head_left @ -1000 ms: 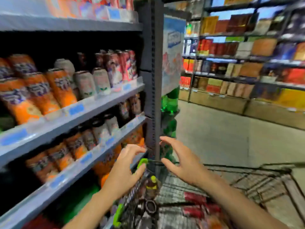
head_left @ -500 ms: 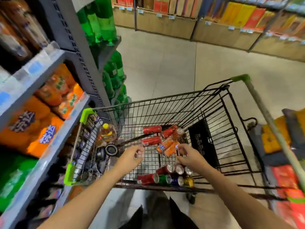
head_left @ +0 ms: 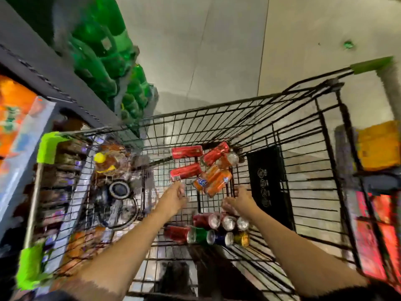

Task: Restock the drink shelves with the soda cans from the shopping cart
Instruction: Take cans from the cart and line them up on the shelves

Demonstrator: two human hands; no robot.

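Cans (head_left: 213,180) loose in cart (head_left: 303,118): light, rigid, smooth, roll easily; grip round sides. Left hand (head_left: 173,198), right hand (head_left: 239,199) apart, reaching, holding nothing; finger curl unclear.

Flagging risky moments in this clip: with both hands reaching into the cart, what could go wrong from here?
1. The orange cans and red cans lie loose and crisscrossed; grabbing one may set the others rolling.
2. The left hand and right hand reach between wire walls of the cart, so knuckles could scrape.
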